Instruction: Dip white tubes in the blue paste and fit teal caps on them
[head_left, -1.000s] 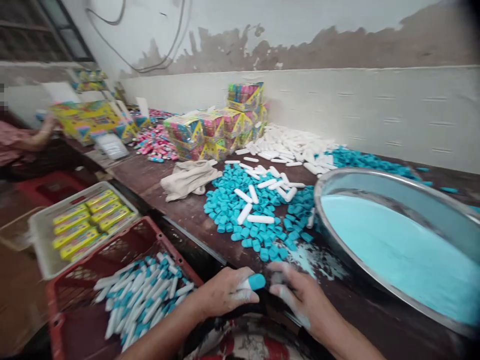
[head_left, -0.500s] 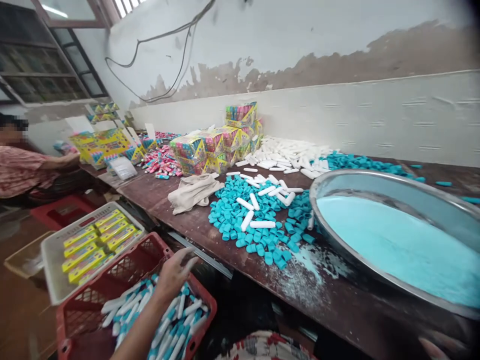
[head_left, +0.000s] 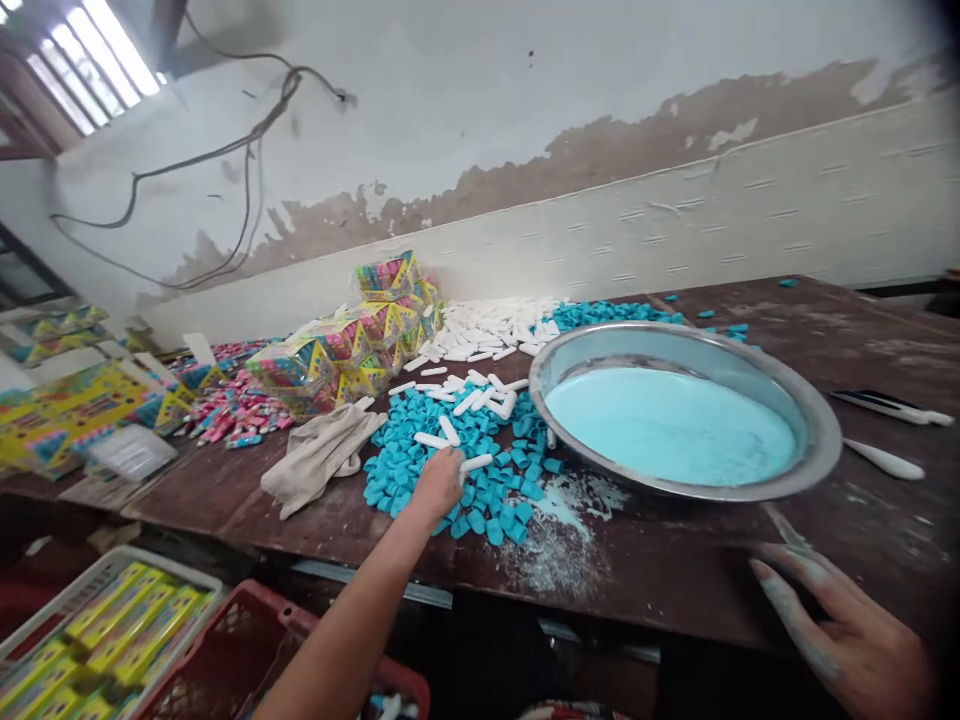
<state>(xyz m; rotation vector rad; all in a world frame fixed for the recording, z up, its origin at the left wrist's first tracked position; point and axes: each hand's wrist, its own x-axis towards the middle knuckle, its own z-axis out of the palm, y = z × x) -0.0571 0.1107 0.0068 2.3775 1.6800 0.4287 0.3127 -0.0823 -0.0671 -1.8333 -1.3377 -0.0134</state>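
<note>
My left hand [head_left: 439,482] reaches over a heap of teal caps [head_left: 405,470], its fingers closed round one end of a white plastic tube [head_left: 477,463]. Other white tubes [head_left: 431,440] lie loose on top of the caps. At the lower right, my right hand [head_left: 844,625] is low by the table edge, powder on its fingers, thumb and forefinger apart. A thin greyish strip [head_left: 784,525] lies just beyond its fingertips; whether the hand touches it I cannot tell. Between the hands stands a wide metal basin [head_left: 551,375] holding pale blue powder [head_left: 667,420].
A crumpled cloth [head_left: 322,450] lies left of the caps, with stacked display packs [head_left: 341,350] behind. A white-handled tool [head_left: 885,460] and a dark-bladed one [head_left: 892,405] lie right of the basin. Below the table are a red crate [head_left: 225,650] and a white basket [head_left: 202,590].
My left hand has gone from above the red crate up to the cap heap and closed on a white tube. The view has turned right, bringing my right hand more fully into sight.
</note>
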